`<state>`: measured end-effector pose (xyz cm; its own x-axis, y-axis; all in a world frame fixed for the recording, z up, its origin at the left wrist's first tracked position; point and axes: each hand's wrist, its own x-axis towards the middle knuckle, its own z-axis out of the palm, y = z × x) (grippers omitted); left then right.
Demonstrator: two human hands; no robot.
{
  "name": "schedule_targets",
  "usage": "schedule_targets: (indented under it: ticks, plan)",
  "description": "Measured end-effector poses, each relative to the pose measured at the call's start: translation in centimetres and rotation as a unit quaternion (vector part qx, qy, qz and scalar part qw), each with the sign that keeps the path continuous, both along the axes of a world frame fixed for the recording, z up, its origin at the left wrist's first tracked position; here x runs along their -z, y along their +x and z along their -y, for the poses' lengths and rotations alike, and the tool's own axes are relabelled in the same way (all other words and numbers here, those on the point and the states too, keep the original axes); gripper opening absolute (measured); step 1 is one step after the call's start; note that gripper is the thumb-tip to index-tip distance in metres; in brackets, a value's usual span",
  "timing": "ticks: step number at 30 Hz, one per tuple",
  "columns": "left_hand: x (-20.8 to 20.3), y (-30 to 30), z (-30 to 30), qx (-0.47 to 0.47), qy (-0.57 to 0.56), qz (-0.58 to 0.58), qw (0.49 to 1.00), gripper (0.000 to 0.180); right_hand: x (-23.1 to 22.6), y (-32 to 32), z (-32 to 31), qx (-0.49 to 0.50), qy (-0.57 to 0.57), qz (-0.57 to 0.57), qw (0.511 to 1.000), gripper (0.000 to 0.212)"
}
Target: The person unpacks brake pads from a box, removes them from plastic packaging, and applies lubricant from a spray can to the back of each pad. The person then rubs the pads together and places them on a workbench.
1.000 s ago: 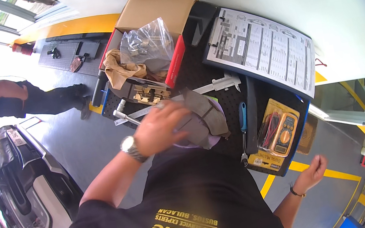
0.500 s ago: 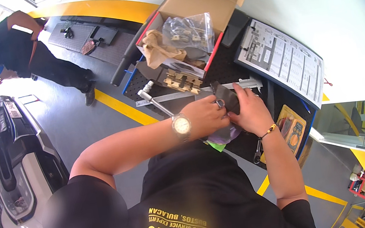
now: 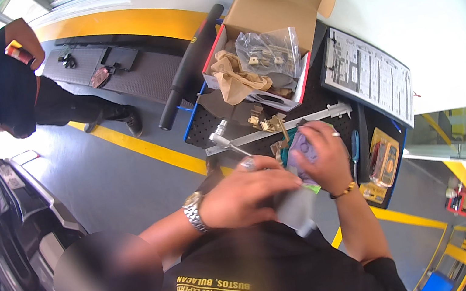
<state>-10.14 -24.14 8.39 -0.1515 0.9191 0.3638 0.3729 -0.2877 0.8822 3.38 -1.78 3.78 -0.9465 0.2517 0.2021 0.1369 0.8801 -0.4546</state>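
Observation:
My left hand [image 3: 244,196], a metal watch at its wrist, is close in front of my shirt. Its fingers are closed at the top of a light grey sheet-like piece [image 3: 297,208], which is smeared by motion. My right hand [image 3: 324,158] curls over a crumpled purple cloth [image 3: 302,147] at the bench's near edge, thumb on one side and fingers on the other. Its fingertips partly hide a small dark item. Beyond the hands lie a ratchet wrench [image 3: 221,135], a long metal caliper [image 3: 279,129] and several brass-coloured metal clips [image 3: 264,120].
An open cardboard box [image 3: 301,72] holds a clear plastic bag and brown paper. To its right lie a clipboard [image 3: 366,74], a screwdriver [image 3: 355,146] and a yellow multimeter pack [image 3: 382,160]. Another person [image 3: 20,88] stands at the left, near a vehicle [image 3: 21,242].
My hands have parted. The left has drawn back toward my body with the grey piece; the right rests lower on the purple cloth. The dark grey piece between them is gone from sight.

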Motion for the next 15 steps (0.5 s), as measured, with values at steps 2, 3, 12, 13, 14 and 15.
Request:
schedule_targets:
  ticks: [2, 3, 12, 13, 14, 15]
  plan:
    - [1.8, -1.9, 2.8, -0.043, 0.017, 0.066, 0.997, 0.088, 0.6, -2.2, 3.0, 0.025, 0.021, 0.008, 0.999, 0.061]
    - [2.8, -2.6, 4.1, -0.074, 0.038, 0.086, 0.993, 0.093, 0.9, -3.5, 4.1, 0.056, 0.042, 0.022, 0.997, 0.061]
    - [4.8, -8.8, 11.9, -0.171, -0.014, 0.556, 0.813, 0.101, 2.8, -7.0, 5.3, 0.112, 0.087, 0.150, 0.978, 0.039]
    - [4.7, -9.3, 12.0, -0.175, -0.027, 0.576, 0.798, 0.101, 2.7, -7.0, 5.2, 0.105, 0.074, 0.146, 0.981, 0.038]
    - [4.6, -9.7, 11.9, -0.165, -0.035, 0.593, 0.787, 0.095, 2.7, -6.9, 5.1, 0.100, 0.061, 0.142, 0.983, 0.036]
    - [4.4, -10.1, 11.6, -0.155, -0.042, 0.609, 0.777, 0.090, 2.6, -6.9, 5.1, 0.093, 0.048, 0.136, 0.985, 0.035]
